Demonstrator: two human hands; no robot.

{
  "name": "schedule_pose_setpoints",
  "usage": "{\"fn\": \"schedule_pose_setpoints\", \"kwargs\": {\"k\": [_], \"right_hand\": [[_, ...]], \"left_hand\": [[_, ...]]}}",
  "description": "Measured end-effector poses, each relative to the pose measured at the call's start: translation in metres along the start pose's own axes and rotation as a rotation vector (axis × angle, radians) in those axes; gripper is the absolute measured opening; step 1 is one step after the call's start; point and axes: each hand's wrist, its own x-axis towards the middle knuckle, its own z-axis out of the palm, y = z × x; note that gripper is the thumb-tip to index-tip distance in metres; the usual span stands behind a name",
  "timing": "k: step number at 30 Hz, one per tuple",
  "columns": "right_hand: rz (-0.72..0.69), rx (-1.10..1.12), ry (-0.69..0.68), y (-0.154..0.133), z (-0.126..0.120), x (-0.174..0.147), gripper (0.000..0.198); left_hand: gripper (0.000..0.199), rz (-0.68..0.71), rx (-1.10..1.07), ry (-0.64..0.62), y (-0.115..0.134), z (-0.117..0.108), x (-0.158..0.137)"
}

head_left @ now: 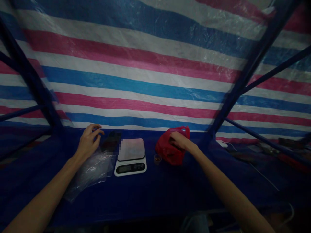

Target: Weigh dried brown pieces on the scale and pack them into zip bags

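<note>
My right hand (179,140) reaches into the mouth of a red plastic bag (167,150), and its fingers are hidden inside. Just left of the bag stands a small clear cup (157,159) with something brownish in it, too small to name. A white kitchen scale (131,168) with a pale, flat top sits near the middle of the table; nothing shows on its top. My left hand (89,139) hovers above a pile of clear plastic bags (93,170), fingers loosely bent and apart, holding nothing visible. Beside it lies a dark, partly pixelated object (112,141).
The blue table (155,194) ends at a front edge near me. Blue metal posts (243,74) rise at both sides before a striped plastic sheet (136,84). At the right are a white plug-like box (221,143) and a thin cable (264,177).
</note>
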Motion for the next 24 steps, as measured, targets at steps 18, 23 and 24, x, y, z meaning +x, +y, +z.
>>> {"fn": "schedule_pose_setpoints", "kwargs": {"k": [18,23,24], "right_hand": [[-0.412,0.279,-0.020,-0.063,-0.053,-0.029,0.018],[-0.478,0.290,-0.152,-0.078,-0.023,-0.030,0.017],[-0.477,0.287,-0.164,-0.079,-0.019,-0.029,0.017]], "left_hand": [[0.018,0.042,0.125,-0.044,-0.040,-0.007,0.005],[0.020,0.077,0.099,-0.060,-0.033,-0.001,0.006],[0.019,0.080,0.093,-0.060,-0.031,0.000,0.007]]}}
